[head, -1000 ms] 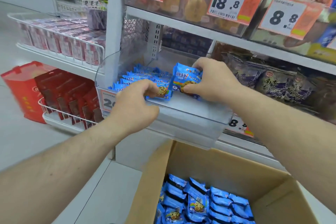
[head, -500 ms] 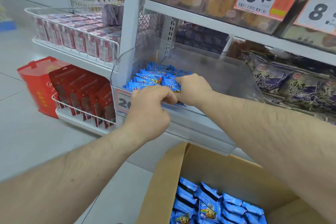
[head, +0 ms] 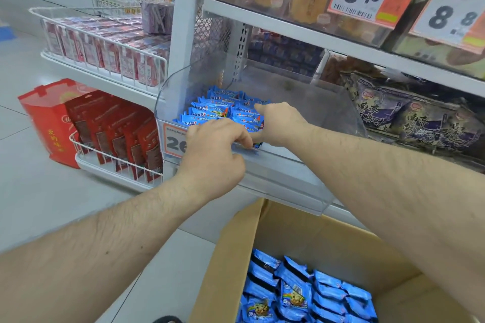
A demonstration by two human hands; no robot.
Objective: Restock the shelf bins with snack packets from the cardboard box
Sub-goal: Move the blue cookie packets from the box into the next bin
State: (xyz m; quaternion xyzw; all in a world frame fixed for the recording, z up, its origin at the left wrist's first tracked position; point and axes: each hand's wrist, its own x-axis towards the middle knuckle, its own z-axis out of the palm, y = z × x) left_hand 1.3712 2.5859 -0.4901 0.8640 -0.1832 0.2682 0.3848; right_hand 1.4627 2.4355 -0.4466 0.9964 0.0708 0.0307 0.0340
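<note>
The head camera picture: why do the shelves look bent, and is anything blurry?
Head view: the wide-angle lens bows the shelf edge and stretches the forearms; the left hand looks slightly smeared; the clear bin looks hazy; lighting is even, with soft shadows.

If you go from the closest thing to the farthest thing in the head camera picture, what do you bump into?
cardboard box with blue packets → left hand at the bin's front edge → clear bin holding blue snack packets → perforated shelf upright at the back

The left hand hides the price label's digits.
</note>
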